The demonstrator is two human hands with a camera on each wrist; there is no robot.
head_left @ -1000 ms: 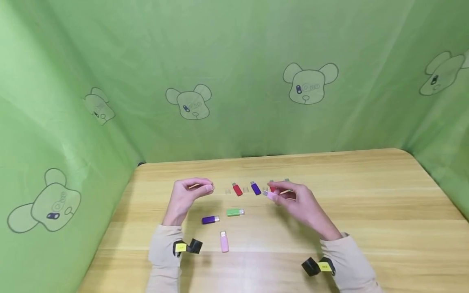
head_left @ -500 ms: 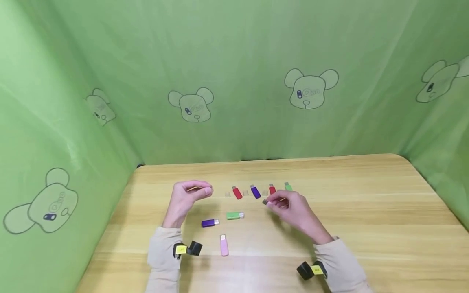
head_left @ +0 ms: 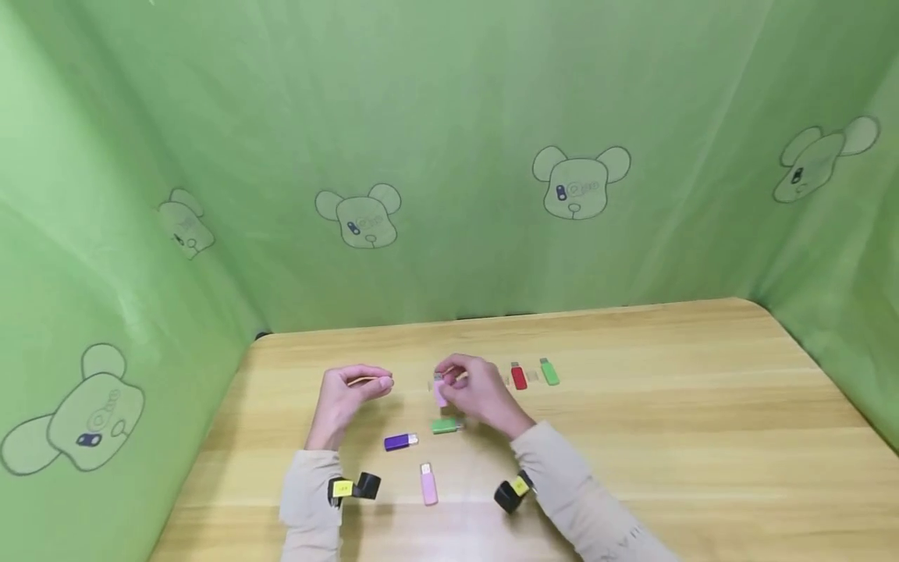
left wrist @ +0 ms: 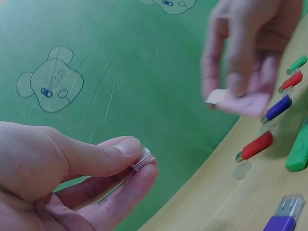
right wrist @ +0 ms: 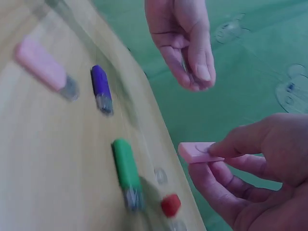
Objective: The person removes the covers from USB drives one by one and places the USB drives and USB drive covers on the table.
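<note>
My left hand (head_left: 349, 396) pinches a small clear plastic cap (left wrist: 143, 160) between thumb and fingertips, above the table's left part. To its right, my right hand (head_left: 483, 392) holds a pink USB stick (head_left: 439, 392) between thumb and fingers. The metal plug of this stick is bare and points away from me in the head view. A gap separates the stick from the cap. Nearer to me lie a purple USB stick (head_left: 397, 442), a green one (head_left: 444, 426) and another pink one (head_left: 428, 485), each with a plug end showing.
On the wooden table (head_left: 667, 437), a row of uncapped sticks runs behind the right hand: green (head_left: 548, 371), red (head_left: 518, 377), purple (left wrist: 277, 109) and a second red (left wrist: 257, 146). Loose clear caps lie among them. Green cloth (head_left: 449, 117) surrounds the table.
My right hand has carried the pink stick leftward toward the left hand, turning its plug to point away. It now covers part of the row. My left hand keeps its pinch.
</note>
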